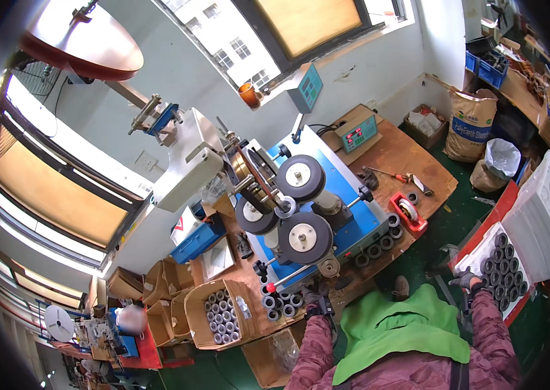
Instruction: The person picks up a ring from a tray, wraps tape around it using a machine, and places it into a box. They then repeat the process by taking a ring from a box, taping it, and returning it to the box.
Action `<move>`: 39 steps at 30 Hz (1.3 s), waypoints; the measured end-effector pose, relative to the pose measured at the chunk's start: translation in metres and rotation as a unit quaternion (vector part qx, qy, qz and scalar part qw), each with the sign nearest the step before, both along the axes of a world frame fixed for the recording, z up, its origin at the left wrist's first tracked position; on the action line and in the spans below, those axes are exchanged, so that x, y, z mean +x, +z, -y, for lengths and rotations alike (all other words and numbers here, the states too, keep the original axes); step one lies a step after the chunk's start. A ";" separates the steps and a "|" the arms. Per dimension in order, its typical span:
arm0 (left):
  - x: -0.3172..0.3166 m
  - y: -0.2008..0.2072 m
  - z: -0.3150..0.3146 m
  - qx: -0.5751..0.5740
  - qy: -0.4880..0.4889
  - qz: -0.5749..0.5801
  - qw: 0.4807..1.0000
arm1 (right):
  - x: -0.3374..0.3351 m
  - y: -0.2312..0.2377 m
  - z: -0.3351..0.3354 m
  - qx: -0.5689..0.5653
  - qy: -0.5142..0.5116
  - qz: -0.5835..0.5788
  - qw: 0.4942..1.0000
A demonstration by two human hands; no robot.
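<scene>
My left hand [313, 296], in a dark glove, is at the front edge of the bench beside several grey-black rings [280, 303]. Its fingers are too small and dark to read. My right hand [466, 280], gloved in grey, is out to the right with its fingers stretched, at the left edge of a white foam tray [477, 259] that holds several dark rings [503, 268]. Ahead of me stands a winding machine with a blue base [347, 224] and three black rollers [301, 178]. A ring core [285, 207] sits between the rollers.
Left of the machine, a cardboard box [191, 305] holds several rings. A red tape dispenser [409, 213], a screwdriver [390, 174] and a teal control box [358, 135] lie on the bench's right part. Stacked white foam trays [538, 218] stand at right. Another person is at the far left.
</scene>
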State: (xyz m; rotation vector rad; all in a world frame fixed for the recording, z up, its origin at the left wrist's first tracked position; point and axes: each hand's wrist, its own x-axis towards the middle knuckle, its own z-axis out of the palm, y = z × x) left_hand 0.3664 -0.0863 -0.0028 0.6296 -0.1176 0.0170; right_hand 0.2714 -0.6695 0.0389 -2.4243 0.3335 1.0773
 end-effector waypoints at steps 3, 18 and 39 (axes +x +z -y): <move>0.010 0.023 0.009 -0.087 0.096 -0.404 0.906 | 0.000 -0.006 0.003 -0.002 -0.041 -0.066 0.997; 0.013 0.022 0.001 -0.150 0.078 -0.428 0.888 | 0.006 0.021 -0.013 -0.056 -0.017 -0.054 0.997; 0.007 0.022 -0.003 -0.104 0.123 -0.473 0.866 | 0.014 0.023 -0.017 -0.019 -0.007 -0.088 0.996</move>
